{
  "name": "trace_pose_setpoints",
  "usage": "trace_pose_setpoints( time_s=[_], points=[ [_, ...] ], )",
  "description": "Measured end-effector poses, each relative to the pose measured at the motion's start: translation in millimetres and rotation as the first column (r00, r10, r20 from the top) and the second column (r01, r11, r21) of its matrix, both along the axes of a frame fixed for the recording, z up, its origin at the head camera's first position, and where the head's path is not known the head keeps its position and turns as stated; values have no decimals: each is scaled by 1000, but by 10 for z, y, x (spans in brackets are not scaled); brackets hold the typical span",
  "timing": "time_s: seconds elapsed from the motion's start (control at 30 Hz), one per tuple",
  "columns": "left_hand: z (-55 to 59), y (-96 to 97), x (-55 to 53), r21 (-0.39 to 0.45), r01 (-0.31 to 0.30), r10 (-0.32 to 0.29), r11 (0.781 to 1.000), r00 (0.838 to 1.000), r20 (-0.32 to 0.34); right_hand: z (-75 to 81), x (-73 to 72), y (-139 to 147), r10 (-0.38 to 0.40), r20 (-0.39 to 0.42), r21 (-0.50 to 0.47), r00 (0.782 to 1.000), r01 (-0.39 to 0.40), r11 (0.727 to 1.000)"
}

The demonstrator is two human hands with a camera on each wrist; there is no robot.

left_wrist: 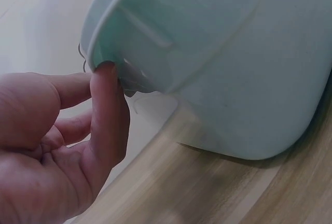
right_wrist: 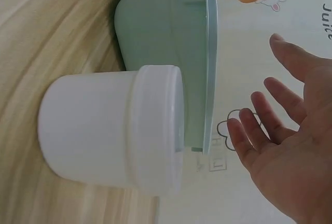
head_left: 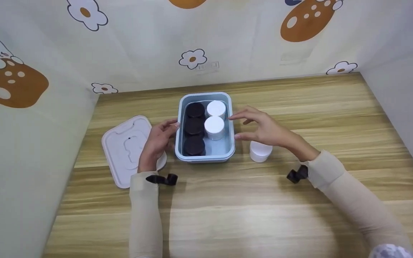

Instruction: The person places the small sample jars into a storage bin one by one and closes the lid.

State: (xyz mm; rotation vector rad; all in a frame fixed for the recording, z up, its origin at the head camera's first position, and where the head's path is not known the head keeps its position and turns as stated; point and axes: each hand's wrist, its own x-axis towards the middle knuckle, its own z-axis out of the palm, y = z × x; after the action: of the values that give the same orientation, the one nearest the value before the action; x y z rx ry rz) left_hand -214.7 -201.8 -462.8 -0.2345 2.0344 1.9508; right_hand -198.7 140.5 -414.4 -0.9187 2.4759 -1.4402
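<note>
A light-blue plastic box (head_left: 205, 157) stands on the table. Inside it, dark round jars (head_left: 194, 146) line the left side, and two white jars (head_left: 214, 127) stand on the right. My left hand (head_left: 158, 139) holds the box's left side; in the left wrist view its fingertips (left_wrist: 106, 73) are bent up against the rim's underside. Over on the right, my right hand (head_left: 264, 127) has its fingers spread, holding nothing, with its fingertips close to the right rim. Another white jar (head_left: 260, 152) stands upright beneath the right hand, beside the box.
A flat whitish lid (head_left: 115, 157) lies left of the box, partly behind the left hand. A round white thing (head_left: 162, 161) shows beside the left wrist. Patterned cloth (head_left: 149, 61) walls in the table at the back and left; a plain wall (head_left: 400, 89) stands on the right.
</note>
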Motion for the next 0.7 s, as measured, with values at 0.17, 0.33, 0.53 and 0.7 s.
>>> trace_pose_setpoints(
  time_s=[0.17,0.33,0.53,0.7],
  points=[
    [3,-4,8,-1,3,-3,1000,1000,-4,-97,74,130,-11,32,-53,999,12,999],
    [-14,0,5,-14,-5,5,1000,1000,-14,-193,142,270,-3,77,-91,997,10,996],
    [-41,9,-14,-14,-6,5,1000,1000,-17,-302,196,439,21,166,-206,986,13,978],
    [-31,11,-12,-9,-10,10,1000,1000,-21,-381,208,521,32,215,-183,976,8,983]
  ],
)
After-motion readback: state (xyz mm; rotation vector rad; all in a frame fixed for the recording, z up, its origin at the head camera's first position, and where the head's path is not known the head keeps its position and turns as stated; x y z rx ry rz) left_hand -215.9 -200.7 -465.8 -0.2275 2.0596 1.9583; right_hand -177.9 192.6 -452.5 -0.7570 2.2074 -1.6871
